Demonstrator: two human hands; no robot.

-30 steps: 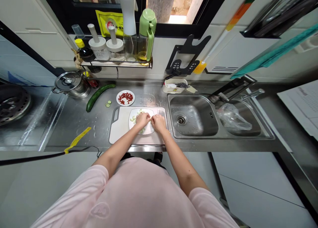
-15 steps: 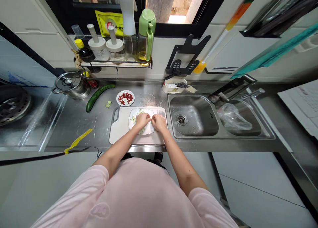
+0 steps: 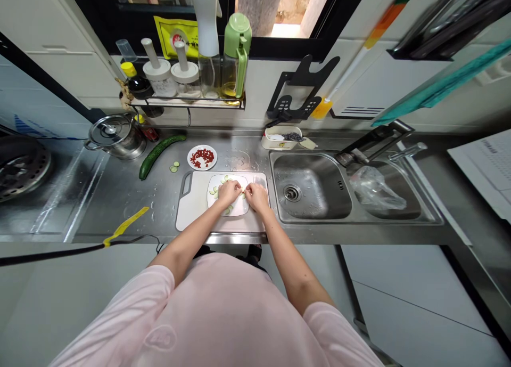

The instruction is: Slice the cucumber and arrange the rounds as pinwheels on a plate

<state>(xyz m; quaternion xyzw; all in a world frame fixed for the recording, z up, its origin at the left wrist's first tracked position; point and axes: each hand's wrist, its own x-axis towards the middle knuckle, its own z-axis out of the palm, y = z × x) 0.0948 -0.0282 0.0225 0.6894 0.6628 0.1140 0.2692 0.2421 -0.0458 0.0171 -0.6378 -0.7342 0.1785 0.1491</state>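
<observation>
My left hand (image 3: 229,193) and my right hand (image 3: 257,196) sit close together, fingers curled down over a white oval plate (image 3: 238,210) on a white plastic cutting board (image 3: 195,210). Thin cucumber slices (image 3: 215,191) lie around the plate's left side, partly hidden by my left hand. Whatever my fingertips touch is too small to tell. Beyond the board lie a whole green cucumber (image 3: 159,154) and a couple of loose slices (image 3: 173,168). A small white plate of chopped red pieces (image 3: 202,157) stands next to them.
The steel counter is wet in spots. A double steel sink (image 3: 311,188) lies to the right, with a plastic bag (image 3: 375,190) in its far basin. A lidded pot (image 3: 115,136) stands at the left, and a rack of bottles and jars (image 3: 183,103) runs along the back.
My right hand has shifted slightly to the right, opening a small gap from my left hand. The plate, board and cucumber stay in place.
</observation>
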